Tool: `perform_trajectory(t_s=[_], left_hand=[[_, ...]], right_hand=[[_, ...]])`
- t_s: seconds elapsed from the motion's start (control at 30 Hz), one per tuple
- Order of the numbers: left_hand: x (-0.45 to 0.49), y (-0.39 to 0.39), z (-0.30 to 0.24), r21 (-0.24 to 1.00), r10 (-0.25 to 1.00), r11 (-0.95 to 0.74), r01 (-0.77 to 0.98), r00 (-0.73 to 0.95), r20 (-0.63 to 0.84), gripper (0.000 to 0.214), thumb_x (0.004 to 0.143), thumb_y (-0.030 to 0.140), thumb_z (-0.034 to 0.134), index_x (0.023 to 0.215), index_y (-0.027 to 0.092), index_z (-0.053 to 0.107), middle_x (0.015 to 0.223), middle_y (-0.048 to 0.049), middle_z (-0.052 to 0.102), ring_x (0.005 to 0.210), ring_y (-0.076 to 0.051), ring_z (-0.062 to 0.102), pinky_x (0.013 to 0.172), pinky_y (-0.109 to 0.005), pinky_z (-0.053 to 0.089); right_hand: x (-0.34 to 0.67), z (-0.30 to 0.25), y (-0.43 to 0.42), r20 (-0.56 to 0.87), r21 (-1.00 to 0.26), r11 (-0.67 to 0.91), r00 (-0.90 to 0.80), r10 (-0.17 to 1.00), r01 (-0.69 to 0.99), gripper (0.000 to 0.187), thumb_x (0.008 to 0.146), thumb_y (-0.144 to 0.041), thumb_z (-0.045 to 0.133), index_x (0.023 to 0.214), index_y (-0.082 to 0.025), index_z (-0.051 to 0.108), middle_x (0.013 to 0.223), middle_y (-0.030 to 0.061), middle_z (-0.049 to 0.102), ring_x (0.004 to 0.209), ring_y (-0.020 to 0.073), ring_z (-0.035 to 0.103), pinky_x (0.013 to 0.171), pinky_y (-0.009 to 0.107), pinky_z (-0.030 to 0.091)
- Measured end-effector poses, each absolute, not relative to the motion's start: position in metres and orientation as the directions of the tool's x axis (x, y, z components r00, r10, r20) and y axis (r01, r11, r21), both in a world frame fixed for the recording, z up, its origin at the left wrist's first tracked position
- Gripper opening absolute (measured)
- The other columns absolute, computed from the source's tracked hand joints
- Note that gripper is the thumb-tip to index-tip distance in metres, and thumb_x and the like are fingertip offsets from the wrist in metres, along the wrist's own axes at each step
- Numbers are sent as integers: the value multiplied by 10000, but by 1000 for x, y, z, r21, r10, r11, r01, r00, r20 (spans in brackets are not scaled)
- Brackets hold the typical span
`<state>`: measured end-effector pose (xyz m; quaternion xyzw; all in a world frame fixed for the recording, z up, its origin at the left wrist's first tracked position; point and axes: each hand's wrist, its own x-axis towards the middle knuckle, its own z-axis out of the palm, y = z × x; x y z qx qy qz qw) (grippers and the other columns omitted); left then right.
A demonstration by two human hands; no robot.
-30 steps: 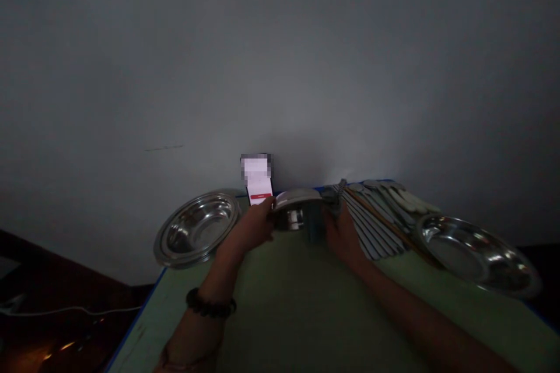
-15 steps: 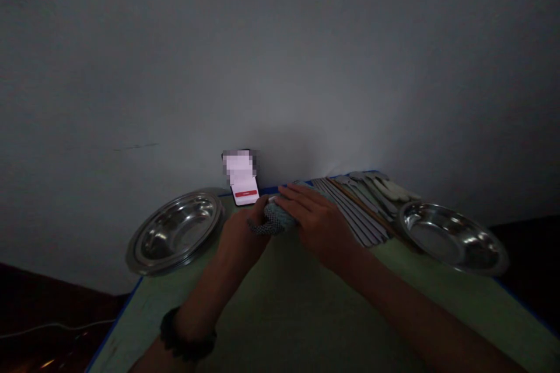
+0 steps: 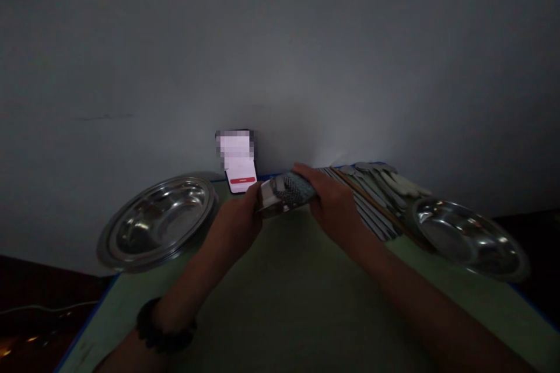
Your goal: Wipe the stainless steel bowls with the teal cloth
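Note:
My left hand (image 3: 238,222) grips a small steel bowl (image 3: 272,198) by its left side and holds it tilted above the green table (image 3: 280,303). My right hand (image 3: 332,204) presses a checked blue-grey cloth (image 3: 296,187) onto the bowl, fingers curled over it. Both hands meet at the far middle of the table, just in front of a lit phone (image 3: 240,163) leaning on the wall.
A large steel plate (image 3: 157,222) lies at the table's far left corner and another steel plate (image 3: 470,238) at the right. Several spoons and chopsticks (image 3: 371,192) lie in a row between my right hand and the right plate. The room is dim.
The bowl has been lifted and tilted, with the cloth now on its upper side. Half a second ago the hands and cloth covered it low on the table.

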<state>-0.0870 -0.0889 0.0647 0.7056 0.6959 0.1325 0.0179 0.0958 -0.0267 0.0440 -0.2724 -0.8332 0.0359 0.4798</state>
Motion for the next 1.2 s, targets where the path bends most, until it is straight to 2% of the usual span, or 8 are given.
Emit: perform_trajectory(t_s=[0.13, 0.3, 0.47, 0.67, 0.77, 0.9, 1.07, 1.2], left_hand=[[-97, -90, 49, 420, 974, -28, 907, -69, 214, 499, 792, 140, 435, 1286, 104, 492, 938, -156, 725, 701, -240, 693, 602, -334, 524], [-106, -91, 15, 732, 931, -96, 675, -199, 306, 446, 797, 251, 472, 1218, 122, 547, 884, -107, 725, 618, -194, 674, 524, -276, 532], [-87, -90, 5, 962, 935, 83, 262, -356, 16, 343, 851, 436, 484, 954, 131, 605, 739, -60, 677, 458, -159, 627, 403, -256, 511], [-85, -86, -2, 979, 946, 82, 186, -324, -17, 419, 825, 443, 559, 1098, 126, 555, 776, -59, 677, 396, -130, 584, 353, -240, 477], [-87, -88, 0, 961, 938, -98, 259, -299, 176, 626, 826, 401, 581, 1375, 203, 356, 1049, -94, 673, 602, -154, 654, 471, -268, 547], [-87, -95, 9, 818, 836, -324, 475, -260, 483, 674, 837, 338, 562, 1433, 191, 284, 1101, -91, 672, 894, -187, 658, 786, -346, 550], [-94, -96, 7, 918, 906, -87, 388, -351, 234, 497, 798, 448, 603, 1186, 139, 587, 888, -84, 719, 655, -192, 667, 604, -329, 560], [-95, -90, -2, 975, 945, -38, 219, -309, 106, 403, 783, 483, 601, 928, 112, 663, 832, -107, 733, 714, -245, 701, 633, -377, 594]], right_hand=[[95, 19, -16, 752, -488, 769, -247, 611, 414, 444, 759, -50, 426, 1155, -181, 578, 1083, 76, 698, 956, 196, 663, 839, 354, 529], [80, -8, -16, 594, -742, 591, -98, 799, 318, 219, 833, -238, 452, 921, -177, 644, 726, 48, 688, 683, 210, 634, 653, 351, 511], [73, -16, -15, 391, -901, 410, -143, 909, 143, 298, 864, -420, 481, 902, -179, 653, 863, 73, 706, 873, 242, 643, 788, 384, 492], [71, -19, -11, 394, -908, 405, -111, 912, 104, 290, 851, -440, 501, 899, -184, 629, 899, 83, 702, 897, 249, 640, 838, 417, 478], [71, -16, -15, 499, -862, 498, -20, 867, 99, 258, 863, -384, 492, 1007, -202, 605, 1015, 88, 685, 985, 232, 612, 896, 416, 453], [80, -15, -20, 594, -792, 584, 5, 804, 175, 220, 854, -293, 474, 1022, -198, 579, 882, 68, 677, 827, 209, 627, 750, 359, 486], [89, -16, -25, 642, -733, 628, -36, 766, 262, 208, 809, -267, 490, 979, -186, 579, 773, 51, 661, 671, 197, 605, 628, 325, 466], [80, -13, -29, 597, -778, 592, -47, 801, 209, 221, 866, -331, 460, 978, -197, 595, 865, 77, 683, 826, 214, 630, 762, 354, 485]])
